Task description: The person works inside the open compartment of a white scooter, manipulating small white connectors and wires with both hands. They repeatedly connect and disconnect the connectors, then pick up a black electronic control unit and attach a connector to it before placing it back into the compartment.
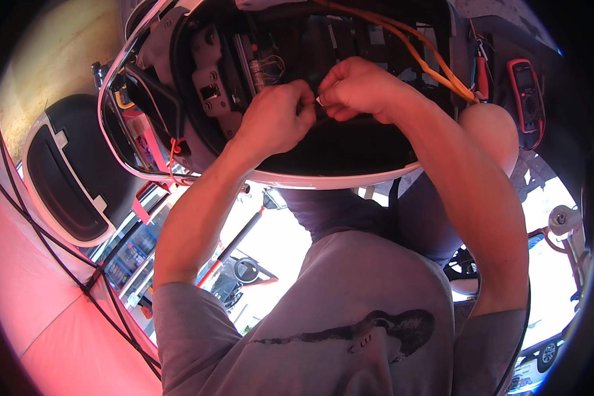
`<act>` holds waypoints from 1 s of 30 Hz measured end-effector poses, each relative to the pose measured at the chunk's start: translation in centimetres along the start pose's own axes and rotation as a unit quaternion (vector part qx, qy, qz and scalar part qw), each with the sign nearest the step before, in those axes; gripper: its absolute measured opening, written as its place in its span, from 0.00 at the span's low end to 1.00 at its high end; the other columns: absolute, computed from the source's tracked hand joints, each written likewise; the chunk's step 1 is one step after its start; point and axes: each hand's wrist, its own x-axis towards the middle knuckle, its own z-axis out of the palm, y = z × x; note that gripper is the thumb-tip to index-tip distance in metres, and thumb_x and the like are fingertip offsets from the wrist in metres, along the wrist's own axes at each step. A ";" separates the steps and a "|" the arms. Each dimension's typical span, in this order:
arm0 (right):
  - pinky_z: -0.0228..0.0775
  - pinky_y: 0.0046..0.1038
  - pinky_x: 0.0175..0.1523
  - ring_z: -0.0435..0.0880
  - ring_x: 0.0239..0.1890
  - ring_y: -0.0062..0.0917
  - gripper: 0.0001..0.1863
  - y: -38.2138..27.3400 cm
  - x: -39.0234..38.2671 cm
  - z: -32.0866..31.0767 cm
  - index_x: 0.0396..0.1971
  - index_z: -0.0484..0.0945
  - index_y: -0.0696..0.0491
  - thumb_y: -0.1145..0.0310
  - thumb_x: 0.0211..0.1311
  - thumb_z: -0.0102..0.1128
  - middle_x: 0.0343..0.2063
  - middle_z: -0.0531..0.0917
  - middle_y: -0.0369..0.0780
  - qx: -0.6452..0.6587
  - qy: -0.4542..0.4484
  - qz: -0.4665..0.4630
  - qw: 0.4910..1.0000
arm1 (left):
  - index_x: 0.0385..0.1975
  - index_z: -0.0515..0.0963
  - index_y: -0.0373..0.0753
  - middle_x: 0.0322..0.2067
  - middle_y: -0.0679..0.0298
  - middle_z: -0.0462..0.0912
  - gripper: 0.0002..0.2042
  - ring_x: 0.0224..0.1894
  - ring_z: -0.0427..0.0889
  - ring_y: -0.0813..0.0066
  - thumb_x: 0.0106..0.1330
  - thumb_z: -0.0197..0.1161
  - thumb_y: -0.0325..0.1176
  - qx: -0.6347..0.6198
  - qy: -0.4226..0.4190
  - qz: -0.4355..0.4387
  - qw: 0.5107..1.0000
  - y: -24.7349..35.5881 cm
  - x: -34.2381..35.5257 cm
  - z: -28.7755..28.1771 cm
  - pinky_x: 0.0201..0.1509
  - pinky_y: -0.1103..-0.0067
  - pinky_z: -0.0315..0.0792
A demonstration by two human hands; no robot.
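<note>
Over the dark compartment (350, 150), the right hand (366, 89) pinches a white bit (319, 101), the left hand (277, 115) curled, hold unclear

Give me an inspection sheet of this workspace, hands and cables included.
Surface: open white-rimmed shell, dark inside.
Work items: small white piece, pinched by the right hand; too small to identify.
Clutter: red-and-black multimeter and red-handled tool, right of the shell.
Hands: left hand and right hand close together over the shell; the left's grip is hidden.
Cables: orange cables across the shell's upper right.
Surroundings: black panel with pale edge at left; pink fabric at lower left.
</note>
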 end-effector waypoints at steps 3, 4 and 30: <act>0.83 0.26 0.45 0.87 0.40 0.26 0.11 -0.2 0.0 -0.2 0.43 0.80 0.60 0.72 0.64 0.65 0.38 0.86 0.44 -0.015 -0.006 0.003 1.000 | 0.35 0.80 0.34 0.25 0.49 0.84 0.07 0.32 0.85 0.50 0.64 0.61 0.30 -0.019 0.021 0.003 1.000 0.1 0.1 -0.1 0.38 0.64 0.77; 0.83 0.26 0.45 0.88 0.40 0.26 0.11 -0.1 0.1 -0.2 0.43 0.80 0.60 0.72 0.64 0.65 0.39 0.86 0.44 -0.014 -0.007 0.005 1.000 | 0.35 0.80 0.34 0.26 0.47 0.84 0.07 0.34 0.85 0.45 0.63 0.60 0.30 -0.026 0.027 0.004 0.999 0.3 0.1 -0.1 0.40 0.61 0.78; 0.81 0.24 0.41 0.87 0.36 0.24 0.09 0.0 -0.5 0.1 0.40 0.81 0.59 0.72 0.62 0.67 0.34 0.86 0.42 0.047 0.034 -0.055 0.997 | 0.35 0.79 0.33 0.22 0.57 0.82 0.06 0.25 0.83 0.66 0.65 0.62 0.29 -0.099 0.053 -0.056 0.992 0.0 0.0 0.1 0.32 0.71 0.75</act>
